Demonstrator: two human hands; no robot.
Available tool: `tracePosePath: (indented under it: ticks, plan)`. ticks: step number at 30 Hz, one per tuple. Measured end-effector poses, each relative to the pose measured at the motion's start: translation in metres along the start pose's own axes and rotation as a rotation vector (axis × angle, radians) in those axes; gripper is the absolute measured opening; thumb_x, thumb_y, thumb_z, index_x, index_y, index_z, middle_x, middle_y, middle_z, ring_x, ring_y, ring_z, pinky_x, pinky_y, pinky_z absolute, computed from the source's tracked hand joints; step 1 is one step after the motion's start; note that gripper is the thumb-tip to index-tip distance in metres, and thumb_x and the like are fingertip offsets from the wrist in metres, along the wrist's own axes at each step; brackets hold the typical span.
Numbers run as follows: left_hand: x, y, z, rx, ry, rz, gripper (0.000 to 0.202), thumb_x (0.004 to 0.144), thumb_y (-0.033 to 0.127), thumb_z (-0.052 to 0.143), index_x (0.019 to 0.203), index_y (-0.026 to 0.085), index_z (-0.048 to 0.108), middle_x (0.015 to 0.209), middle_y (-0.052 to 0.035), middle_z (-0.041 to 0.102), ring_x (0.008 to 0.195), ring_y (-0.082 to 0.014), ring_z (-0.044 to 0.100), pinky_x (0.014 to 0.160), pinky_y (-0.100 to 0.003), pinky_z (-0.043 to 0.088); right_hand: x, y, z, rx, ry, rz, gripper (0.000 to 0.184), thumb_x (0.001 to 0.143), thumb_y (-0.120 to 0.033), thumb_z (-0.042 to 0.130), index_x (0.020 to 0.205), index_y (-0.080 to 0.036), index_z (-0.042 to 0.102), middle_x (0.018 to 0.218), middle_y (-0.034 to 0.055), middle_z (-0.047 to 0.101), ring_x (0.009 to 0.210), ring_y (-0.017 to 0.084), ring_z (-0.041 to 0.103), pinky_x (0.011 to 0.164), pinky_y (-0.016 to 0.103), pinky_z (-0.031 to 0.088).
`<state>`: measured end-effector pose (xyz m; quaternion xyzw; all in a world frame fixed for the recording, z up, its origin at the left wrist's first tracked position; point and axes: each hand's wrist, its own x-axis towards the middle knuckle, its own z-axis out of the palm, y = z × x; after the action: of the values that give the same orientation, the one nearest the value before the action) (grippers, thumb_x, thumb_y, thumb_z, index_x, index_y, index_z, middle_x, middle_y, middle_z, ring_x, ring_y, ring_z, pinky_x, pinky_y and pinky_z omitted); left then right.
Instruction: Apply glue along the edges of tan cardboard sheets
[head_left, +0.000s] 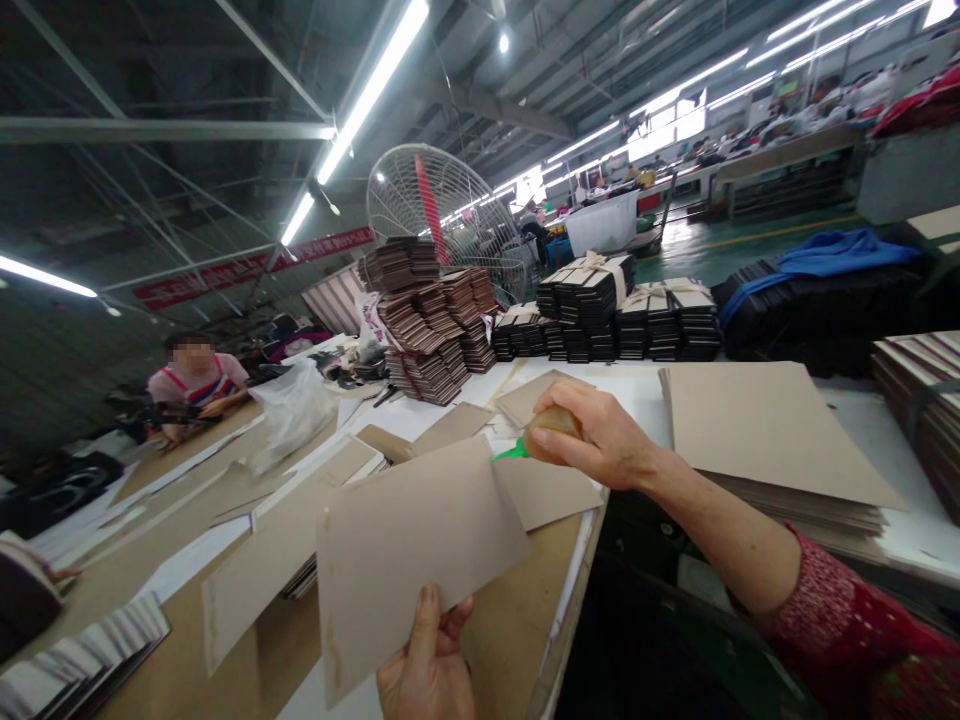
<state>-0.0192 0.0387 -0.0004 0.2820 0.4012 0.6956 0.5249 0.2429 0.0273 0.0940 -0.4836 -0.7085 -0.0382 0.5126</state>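
Head view: my left hand (427, 668) pinches the bottom edge of a brown cardboard sheet (416, 545), thumb on its face, holding it up tilted over the tabletop (637, 390). The sheet is plain, matte, grey-brown, roughly rectangular, with a paler strip down its left edge; I see no print on it. My right hand (600, 435) is closed around a small amber glue bottle (551, 432), its green nozzle (510, 452) lying sideways and pointing at the sheet's upper right corner, just beside it. Under the sheet lie more cardboard pieces (547, 490) of the same colour, spread flat. To the right sits a stack of large boards (765, 430). Further back, striped dark folded boxes (427, 320) are piled unevenly, and tied black bundles (600, 300) stand beside them. A big fan (427, 195) rises behind. There is a red banner (247, 268) with pale characters on the far wall; too blurred for me to read. A person (196, 380) sits at the left.
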Motion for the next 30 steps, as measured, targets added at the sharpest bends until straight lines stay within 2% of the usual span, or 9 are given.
tracePosePath:
  ticks: [5, 12, 17, 23, 30]
  plan:
    - [0.003, -0.001, -0.004, -0.001, -0.020, -0.025, 0.067, 0.058, 0.023, 0.086, 0.120, 0.033, 0.061, 0.130, -0.0018, 0.055, 0.087, -0.0171, 0.058, 0.052, -0.024, 0.059, -0.001, 0.000, 0.001, 0.001, 0.025, 0.000, 0.021, 0.089, -0.034, 0.057, 0.098, -0.015, 0.057, 0.089, 0.0040, 0.055, 0.075, 0.018, 0.050, 0.069, 0.030, 0.036]
    - [0.001, 0.002, -0.005, 0.016, -0.062, -0.012, 0.067, 0.065, 0.019, 0.081, 0.125, 0.038, 0.057, 0.132, 0.0001, 0.054, 0.088, -0.0161, 0.059, 0.054, -0.023, 0.059, 0.001, -0.002, -0.001, -0.005, -0.006, -0.035, 0.019, 0.088, -0.031, 0.058, 0.097, -0.015, 0.058, 0.090, 0.0044, 0.055, 0.077, 0.018, 0.051, 0.070, 0.030, 0.037]
    - [0.002, 0.001, -0.006, 0.024, -0.073, -0.007, 0.068, 0.066, 0.018, 0.080, 0.126, 0.039, 0.056, 0.133, 0.0008, 0.054, 0.089, -0.0160, 0.059, 0.053, -0.023, 0.059, 0.004, -0.002, -0.001, -0.028, 0.039, -0.053, 0.021, 0.088, -0.033, 0.057, 0.096, -0.014, 0.057, 0.090, 0.0051, 0.054, 0.075, 0.018, 0.050, 0.069, 0.030, 0.037]
    - [0.005, 0.000, -0.010, 0.024, -0.078, 0.003, 0.060, 0.069, 0.020, 0.080, 0.122, 0.037, 0.059, 0.134, 0.0010, 0.053, 0.091, -0.0153, 0.059, 0.055, -0.022, 0.059, -0.006, -0.007, -0.002, -0.022, -0.053, -0.051, 0.021, 0.088, -0.032, 0.056, 0.099, -0.014, 0.057, 0.091, 0.0056, 0.054, 0.079, 0.019, 0.051, 0.071, 0.031, 0.038]
    - [0.005, 0.002, -0.008, 0.011, -0.072, -0.005, 0.065, 0.067, 0.018, 0.080, 0.125, 0.038, 0.057, 0.131, 0.0011, 0.054, 0.087, -0.0143, 0.059, 0.054, -0.022, 0.059, -0.023, -0.011, -0.001, 0.013, -0.135, -0.007, 0.021, 0.089, -0.033, 0.056, 0.100, -0.015, 0.057, 0.090, 0.0043, 0.053, 0.076, 0.018, 0.050, 0.069, 0.030, 0.037]
